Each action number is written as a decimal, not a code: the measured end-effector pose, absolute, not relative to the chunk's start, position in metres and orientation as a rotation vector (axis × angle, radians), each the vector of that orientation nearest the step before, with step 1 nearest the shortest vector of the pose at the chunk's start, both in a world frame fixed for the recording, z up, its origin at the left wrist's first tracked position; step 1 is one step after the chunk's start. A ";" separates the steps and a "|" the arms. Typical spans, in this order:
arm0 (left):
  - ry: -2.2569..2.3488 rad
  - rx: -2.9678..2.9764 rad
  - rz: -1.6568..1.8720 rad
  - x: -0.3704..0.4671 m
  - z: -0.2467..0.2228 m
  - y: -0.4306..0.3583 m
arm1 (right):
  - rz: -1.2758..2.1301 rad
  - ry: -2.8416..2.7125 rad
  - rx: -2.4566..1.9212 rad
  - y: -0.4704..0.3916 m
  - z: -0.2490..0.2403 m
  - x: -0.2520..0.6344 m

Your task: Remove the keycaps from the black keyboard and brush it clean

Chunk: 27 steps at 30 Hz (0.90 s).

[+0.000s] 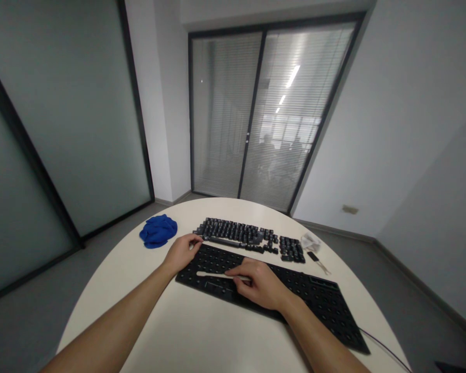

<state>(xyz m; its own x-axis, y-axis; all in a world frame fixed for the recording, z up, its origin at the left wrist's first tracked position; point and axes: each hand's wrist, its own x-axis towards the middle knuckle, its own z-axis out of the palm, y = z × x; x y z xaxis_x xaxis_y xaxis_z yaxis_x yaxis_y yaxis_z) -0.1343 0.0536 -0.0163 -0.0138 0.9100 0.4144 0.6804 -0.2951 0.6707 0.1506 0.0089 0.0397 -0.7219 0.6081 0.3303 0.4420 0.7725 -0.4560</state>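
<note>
A black keyboard base (326, 305) with its keycaps off lies slanted across the round table, rows of bare switch positions showing. My left hand (183, 253) grips its far left corner, fingers curled over the edge. In my right hand (258, 282), pinched between thumb and fingers, is a slim white stick with a rounded, swab-like end, a cotton swab (215, 275) by its look. It lies nearly level over the left part of the base, its tip pointing left. Whether the tip touches the base I cannot tell. Behind the base, loose black keycaps (233, 231) sit in keyboard order.
A crumpled blue cloth (158, 230) lies at the left. On the right are a clear plastic bag (310, 242) and a small black-handled tool (314, 257) with pale prongs. A cable (384, 346) runs off the table's (171, 331) right side.
</note>
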 end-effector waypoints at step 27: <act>1.678 1.985 1.200 -0.135 -0.018 0.055 | 0.450 -2.471 -0.877 0.012 0.036 0.151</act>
<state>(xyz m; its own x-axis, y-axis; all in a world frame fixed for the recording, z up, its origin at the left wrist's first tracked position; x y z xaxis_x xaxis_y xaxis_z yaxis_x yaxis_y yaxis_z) -0.1352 0.0545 -0.0176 -0.0184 0.9126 0.4085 0.6817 -0.2874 0.6728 0.1514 0.0118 0.0362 -0.6814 0.6559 0.3247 0.4991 0.7410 -0.4493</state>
